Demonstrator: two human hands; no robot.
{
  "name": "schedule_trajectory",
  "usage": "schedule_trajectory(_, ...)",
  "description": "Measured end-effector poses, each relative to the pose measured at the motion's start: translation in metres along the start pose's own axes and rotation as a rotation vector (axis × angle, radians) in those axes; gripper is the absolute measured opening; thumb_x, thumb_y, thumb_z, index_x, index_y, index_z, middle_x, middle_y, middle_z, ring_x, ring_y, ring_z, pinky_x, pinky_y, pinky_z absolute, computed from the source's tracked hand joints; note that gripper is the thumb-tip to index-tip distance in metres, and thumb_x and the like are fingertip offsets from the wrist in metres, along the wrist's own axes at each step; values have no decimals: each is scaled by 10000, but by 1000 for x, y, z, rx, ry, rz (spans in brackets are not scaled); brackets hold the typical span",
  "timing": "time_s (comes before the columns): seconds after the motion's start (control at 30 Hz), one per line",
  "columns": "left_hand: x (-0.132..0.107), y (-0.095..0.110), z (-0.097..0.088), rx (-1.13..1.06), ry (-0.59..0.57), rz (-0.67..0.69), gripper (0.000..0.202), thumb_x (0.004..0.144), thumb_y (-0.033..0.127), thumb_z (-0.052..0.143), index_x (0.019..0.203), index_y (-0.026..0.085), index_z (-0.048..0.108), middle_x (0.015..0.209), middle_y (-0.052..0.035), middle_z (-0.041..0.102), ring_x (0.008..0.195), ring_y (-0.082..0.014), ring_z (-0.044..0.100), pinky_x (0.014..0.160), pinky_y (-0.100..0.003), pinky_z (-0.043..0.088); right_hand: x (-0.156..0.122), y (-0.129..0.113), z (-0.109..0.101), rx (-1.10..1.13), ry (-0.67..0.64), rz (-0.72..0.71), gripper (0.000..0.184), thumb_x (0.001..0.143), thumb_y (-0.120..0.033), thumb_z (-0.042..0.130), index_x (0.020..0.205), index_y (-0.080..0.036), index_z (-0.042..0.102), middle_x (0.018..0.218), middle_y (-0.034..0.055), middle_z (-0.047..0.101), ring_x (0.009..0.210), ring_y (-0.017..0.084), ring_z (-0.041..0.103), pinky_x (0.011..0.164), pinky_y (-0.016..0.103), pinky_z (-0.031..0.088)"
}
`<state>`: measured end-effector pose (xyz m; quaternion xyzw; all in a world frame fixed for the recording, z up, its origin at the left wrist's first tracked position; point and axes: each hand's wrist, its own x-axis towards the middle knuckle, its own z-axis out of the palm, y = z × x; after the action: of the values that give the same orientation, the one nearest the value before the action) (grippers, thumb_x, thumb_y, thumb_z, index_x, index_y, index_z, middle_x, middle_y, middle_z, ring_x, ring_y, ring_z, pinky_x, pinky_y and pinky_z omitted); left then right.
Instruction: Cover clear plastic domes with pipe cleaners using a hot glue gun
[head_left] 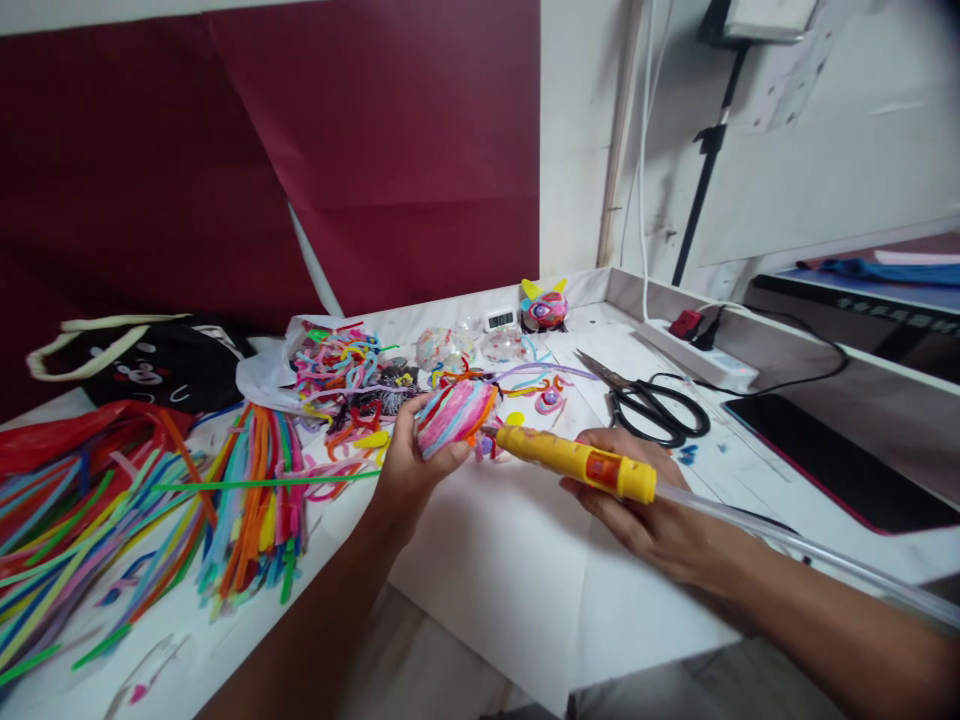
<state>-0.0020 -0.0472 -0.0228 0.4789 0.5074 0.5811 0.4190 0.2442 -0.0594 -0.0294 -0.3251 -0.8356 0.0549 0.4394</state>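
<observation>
My left hand (406,455) is closed around a ball (456,418) wrapped in pink, orange, white and blue pipe cleaners. In my right hand (637,520) lies a yellow glue gun (562,455), its nozzle pointing left at the ball's right side. I cannot tell whether the tip touches the ball. A long clear glue stick (795,548) sticks out of the gun's back end. Just behind the ball, small pipe cleaner pieces (551,398) with a purple centre lie on white paper (495,560).
Black-handled scissors (660,412), a dark phone (832,460) and a power strip (709,360) are on the right. Pipe cleaner bundles (255,500) cover the left. At the back stand a timer (500,320), clear balls (442,347) and a decorated ball with yellow ears (546,310).
</observation>
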Motion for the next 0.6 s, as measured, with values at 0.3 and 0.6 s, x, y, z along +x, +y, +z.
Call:
schedule_trajectory(0.3,0,1,1,-16,-3,7,777,548,372,826,1230,240,477,1076,-29,652,946,-222,623,787,-296,471,-4,7,4,-51,68,-34,169,895,-230,524,1064,-223,532,902,61,710,776,218,686,670,332,546)
schedule_trajectory(0.6,-3,5,2,-35,-9,-8,766,546,358,809,1225,239,473,1049,-19,651,905,-207,600,762,-278,449,-10,14,10,-27,61,115,194,914,-321,548,1086,-236,578,919,55,687,770,220,671,711,349,540)
